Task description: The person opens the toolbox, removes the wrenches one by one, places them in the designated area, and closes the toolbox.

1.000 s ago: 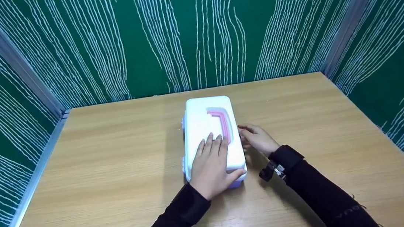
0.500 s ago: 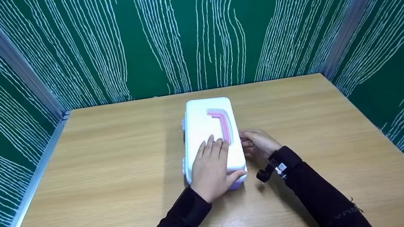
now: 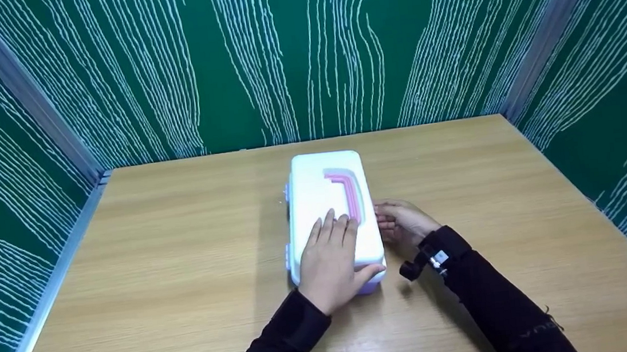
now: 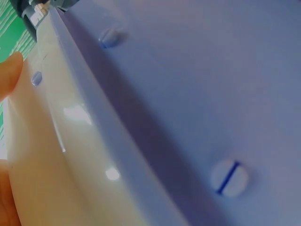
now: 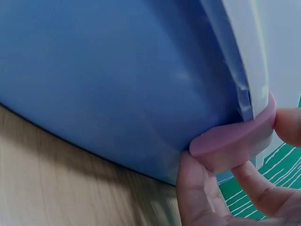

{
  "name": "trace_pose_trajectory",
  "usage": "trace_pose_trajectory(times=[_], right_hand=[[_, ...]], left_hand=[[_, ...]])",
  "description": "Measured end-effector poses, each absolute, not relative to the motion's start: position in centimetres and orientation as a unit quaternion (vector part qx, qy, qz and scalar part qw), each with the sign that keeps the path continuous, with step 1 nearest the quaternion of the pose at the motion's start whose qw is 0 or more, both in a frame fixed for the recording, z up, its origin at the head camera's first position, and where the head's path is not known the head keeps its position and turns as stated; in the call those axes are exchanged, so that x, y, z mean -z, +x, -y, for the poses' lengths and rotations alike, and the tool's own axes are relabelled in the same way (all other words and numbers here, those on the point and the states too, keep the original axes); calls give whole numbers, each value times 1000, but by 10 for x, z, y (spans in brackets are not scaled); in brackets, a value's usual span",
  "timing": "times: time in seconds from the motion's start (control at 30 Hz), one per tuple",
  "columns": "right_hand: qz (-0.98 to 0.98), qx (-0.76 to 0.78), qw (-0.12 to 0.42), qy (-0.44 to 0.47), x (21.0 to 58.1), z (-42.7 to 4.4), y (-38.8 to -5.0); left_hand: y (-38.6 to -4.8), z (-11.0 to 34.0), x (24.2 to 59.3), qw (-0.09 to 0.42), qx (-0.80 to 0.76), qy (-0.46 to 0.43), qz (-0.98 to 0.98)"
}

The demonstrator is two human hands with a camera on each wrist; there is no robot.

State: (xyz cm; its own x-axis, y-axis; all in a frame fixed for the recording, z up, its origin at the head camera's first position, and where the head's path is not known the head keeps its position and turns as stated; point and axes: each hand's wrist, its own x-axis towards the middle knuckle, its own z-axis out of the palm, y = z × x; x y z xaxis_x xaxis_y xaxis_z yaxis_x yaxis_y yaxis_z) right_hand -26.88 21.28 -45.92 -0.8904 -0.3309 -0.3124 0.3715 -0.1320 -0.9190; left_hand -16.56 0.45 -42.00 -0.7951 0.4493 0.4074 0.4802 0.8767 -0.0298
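A storage box with a white lid (image 3: 311, 185) and a lavender body (image 5: 103, 70) stands on the table, its lid down. Set into the lid is a pink handle (image 3: 352, 198). My left hand (image 3: 329, 263) rests flat on the near part of the lid, fingers straight, thumb over the near edge. At the box's right side, my right hand (image 3: 407, 221) holds a pink latch (image 5: 235, 143): in the right wrist view the thumb touches its upper end and fingertips lie under its lower end. The latch lies against the lid's rim.
Lavender hinges (image 3: 288, 256) show along the box's left side. The wooden table (image 3: 181, 240) extends around the box. Green panels with white lines (image 3: 233, 63) stand behind and at both sides.
My right hand has shifted slightly toward me along the box's side, its fingers more curled at the latch. The left hand stays on the lid, and the box looks unmoved.
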Motion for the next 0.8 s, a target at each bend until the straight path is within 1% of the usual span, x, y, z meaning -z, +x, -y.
trace_pose_trajectory(times=[0.1, 0.23, 0.33, 0.47, 0.8], right_hand=[[-625, 747, 228, 16, 467, -217, -274], [-652, 731, 202, 14, 478, -225, -284], [-687, 703, 182, -9, 473, -225, -282], [-727, 666, 165, -21, 456, -219, -270], [-703, 691, 169, -7, 442, -222, -265]], left_hand=[[-165, -5, 420, 206, 37, -246, 946], [-166, -5, 421, 207, 36, -245, 947], [-166, -5, 421, 206, 39, -244, 947], [-165, -5, 421, 202, 45, -243, 948], [-166, -5, 421, 203, 42, -243, 948]])
